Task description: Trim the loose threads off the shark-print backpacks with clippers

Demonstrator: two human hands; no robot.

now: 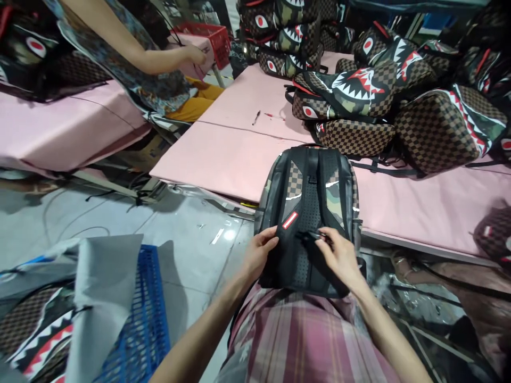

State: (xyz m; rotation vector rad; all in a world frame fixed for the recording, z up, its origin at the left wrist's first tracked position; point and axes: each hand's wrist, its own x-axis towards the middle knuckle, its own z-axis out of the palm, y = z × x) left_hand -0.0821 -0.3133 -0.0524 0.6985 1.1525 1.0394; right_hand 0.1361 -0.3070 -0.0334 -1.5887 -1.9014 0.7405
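A black backpack [305, 266] with checkered and camouflage panels leans upright between my lap and the table edge, its back panel and shoulder straps facing me. My left hand [259, 252] is at its left side, thumb and fingers closed on the edge of the left shoulder strap [279, 250], below a small red-and-white label [290, 220]. Over the lower right of the back panel, my right hand [338, 254] grips a small dark tool [310, 234] that points left across the panel. Its exact kind is partly hidden by my fingers.
More shark-mouth backpacks [359, 96] are piled on the pink-covered table [223, 143]. Two pens [256, 117] lie there too. Another person's arm [159, 59] is at the far left. A blue crate [149, 303] with grey sheeting and a backpack stands on the floor at left.
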